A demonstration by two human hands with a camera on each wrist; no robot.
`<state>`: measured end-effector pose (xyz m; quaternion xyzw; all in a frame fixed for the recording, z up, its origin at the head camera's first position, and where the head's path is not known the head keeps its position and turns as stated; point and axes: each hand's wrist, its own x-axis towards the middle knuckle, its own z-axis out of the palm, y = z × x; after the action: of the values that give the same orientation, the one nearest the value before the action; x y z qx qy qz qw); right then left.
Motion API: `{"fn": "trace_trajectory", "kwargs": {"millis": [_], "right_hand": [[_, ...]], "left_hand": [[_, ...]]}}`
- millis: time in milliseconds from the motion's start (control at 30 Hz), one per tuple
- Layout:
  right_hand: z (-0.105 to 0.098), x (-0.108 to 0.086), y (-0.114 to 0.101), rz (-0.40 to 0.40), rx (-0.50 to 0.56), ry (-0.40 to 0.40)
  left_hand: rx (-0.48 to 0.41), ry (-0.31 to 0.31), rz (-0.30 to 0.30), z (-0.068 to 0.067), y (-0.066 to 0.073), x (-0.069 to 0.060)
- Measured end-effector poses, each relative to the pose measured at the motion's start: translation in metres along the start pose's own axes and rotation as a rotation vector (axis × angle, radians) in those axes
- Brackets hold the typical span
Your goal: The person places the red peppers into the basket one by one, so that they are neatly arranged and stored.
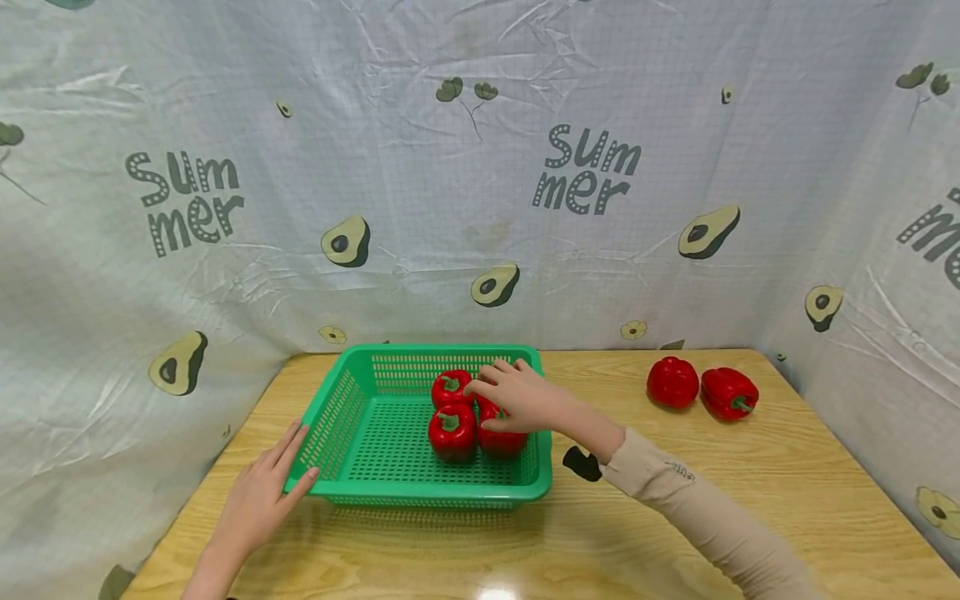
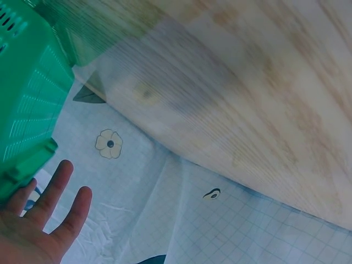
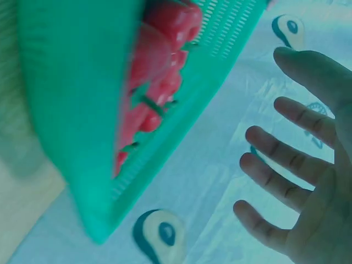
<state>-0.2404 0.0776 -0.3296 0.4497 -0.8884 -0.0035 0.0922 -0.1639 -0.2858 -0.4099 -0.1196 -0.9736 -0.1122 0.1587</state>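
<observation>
Left hand, fingers straight, touches green perforated plastic basket; right hand, fingers spread, empty, above glossy red bell peppers.

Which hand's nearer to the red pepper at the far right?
Right. The right hand is over the basket, left of that red pepper; the left hand is farther left, at the basket's left rim.

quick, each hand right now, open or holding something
Left hand: open, at the rim of the green basket.
Right hand: open over the red peppers, holding nothing.
</observation>
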Motion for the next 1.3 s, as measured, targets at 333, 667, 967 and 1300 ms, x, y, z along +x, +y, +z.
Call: {"fn": "trace_trajectory", "kwargs": {"millis": [333, 667, 967, 1300], "right_hand": [[0.022, -0.044, 0.021, -0.044, 0.007, 0.144], [0.058, -0.096, 0.058, 0.044, 0.082, 0.385], [0.083, -0.145, 0.103, 0.17, -0.064, 0.438], [0.084, -0.173, 0.139, 0.172, -0.226, 0.432]], "left_hand": [[-0.007, 0.028, 0.007, 0.0, -0.002, -0.002], [0.006, 0.038, 0.015, 0.001, -0.003, -0.003], [0.006, 0.026, 0.01, 0.001, -0.001, -0.002], [0.001, 0.008, -0.002, 0.001, -0.001, 0.0]]}}
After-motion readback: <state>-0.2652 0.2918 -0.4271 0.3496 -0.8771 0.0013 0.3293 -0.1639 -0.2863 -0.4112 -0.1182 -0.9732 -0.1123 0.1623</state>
